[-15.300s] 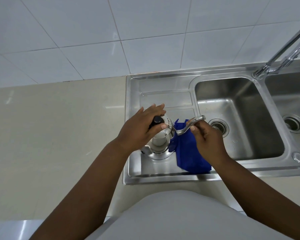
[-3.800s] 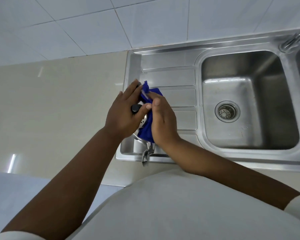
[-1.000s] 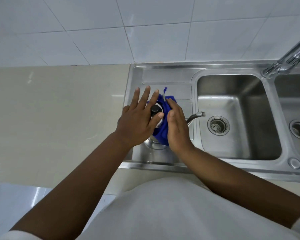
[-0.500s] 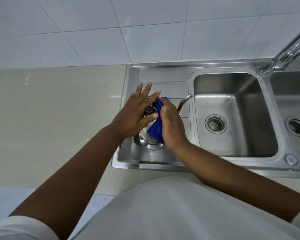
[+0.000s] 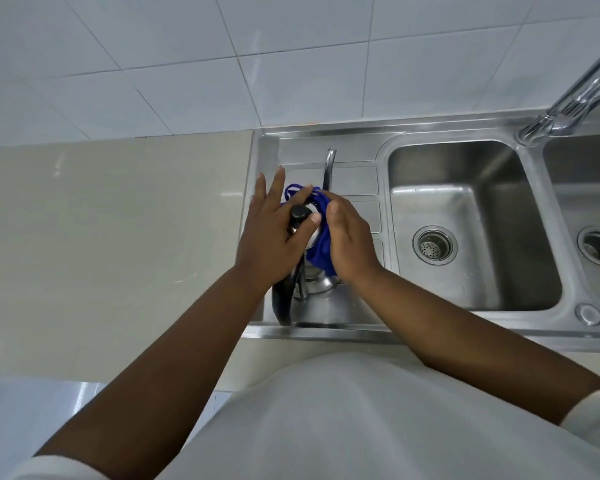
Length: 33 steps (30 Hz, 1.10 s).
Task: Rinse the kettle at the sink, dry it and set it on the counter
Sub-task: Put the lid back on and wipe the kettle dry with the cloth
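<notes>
A steel kettle (image 5: 317, 284) with a black lid knob (image 5: 300, 213) and a black handle (image 5: 284, 303) stands on the sink's drainboard (image 5: 355, 178). Its thin spout (image 5: 329, 168) points away from me toward the wall. My left hand (image 5: 274, 233) lies over the lid with straight, spread fingers, the thumb beside the knob. My right hand (image 5: 349, 237) presses a blue cloth (image 5: 321, 247) against the kettle's right side, fingers wrapped over the cloth. Most of the kettle's body is hidden under both hands.
A beige counter (image 5: 111, 237) stretches to the left of the sink. The left basin (image 5: 465, 230) with its drain lies right of the drainboard, and a second basin (image 5: 596, 216) is at the far right. The tap (image 5: 575, 95) rises at the upper right.
The kettle has turned under my hands: its spout swung from pointing right to pointing away at the wall, and the black handle now faces me. The cloth stays pressed on its right side.
</notes>
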Each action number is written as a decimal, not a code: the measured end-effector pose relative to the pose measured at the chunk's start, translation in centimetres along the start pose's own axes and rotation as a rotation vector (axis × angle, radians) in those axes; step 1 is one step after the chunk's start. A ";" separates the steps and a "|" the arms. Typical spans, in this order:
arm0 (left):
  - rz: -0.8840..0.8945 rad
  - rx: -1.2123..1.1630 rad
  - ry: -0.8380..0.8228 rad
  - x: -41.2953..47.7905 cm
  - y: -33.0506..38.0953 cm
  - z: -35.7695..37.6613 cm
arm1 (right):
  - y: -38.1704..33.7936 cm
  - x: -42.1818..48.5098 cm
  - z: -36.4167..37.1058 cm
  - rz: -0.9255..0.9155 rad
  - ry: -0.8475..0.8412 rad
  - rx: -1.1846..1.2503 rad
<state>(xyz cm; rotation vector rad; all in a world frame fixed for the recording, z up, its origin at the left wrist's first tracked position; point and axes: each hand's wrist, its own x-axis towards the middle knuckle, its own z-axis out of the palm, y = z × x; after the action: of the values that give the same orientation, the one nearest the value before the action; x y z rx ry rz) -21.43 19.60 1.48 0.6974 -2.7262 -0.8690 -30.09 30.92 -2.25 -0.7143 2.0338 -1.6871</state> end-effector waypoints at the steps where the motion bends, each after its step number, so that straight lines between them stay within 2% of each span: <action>1: -0.007 -0.046 0.022 -0.1 0.2 0.2 | -0.2 -0.3 0.3 -0.015 0.019 -0.002; 7: -0.067 -0.152 0.093 -1.0 0.7 1.2 | 1.0 -4.3 2.1 -0.139 0.071 -0.136; 9: -0.069 -0.146 0.111 -1.0 0.8 1.2 | 2.4 -4.5 1.9 -0.046 0.079 -0.078; 14: -0.099 -0.092 0.090 -1.0 0.9 1.1 | 4.5 -3.9 0.3 0.361 0.099 0.094; 18: -0.070 -0.067 0.076 -0.8 0.6 1.0 | 3.8 -3.3 -0.2 0.439 0.135 0.133; 22: -0.052 -0.066 0.010 -0.2 0.3 0.5 | 1.8 -2.9 -0.4 0.297 0.155 0.130; 30: 0.070 0.009 -0.217 1.6 -0.9 -1.3 | -0.7 -3.6 -0.8 -0.060 0.055 0.062; 33: 0.135 0.070 -0.239 2.1 -1.6 -1.9 | -1.2 -3.5 -0.6 -0.143 0.013 0.010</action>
<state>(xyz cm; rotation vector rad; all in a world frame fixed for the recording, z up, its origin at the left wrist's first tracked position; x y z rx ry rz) -22.05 16.46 2.18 0.4393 -2.9860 -0.8797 -27.48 33.37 -1.05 -0.8657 2.0243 -1.7835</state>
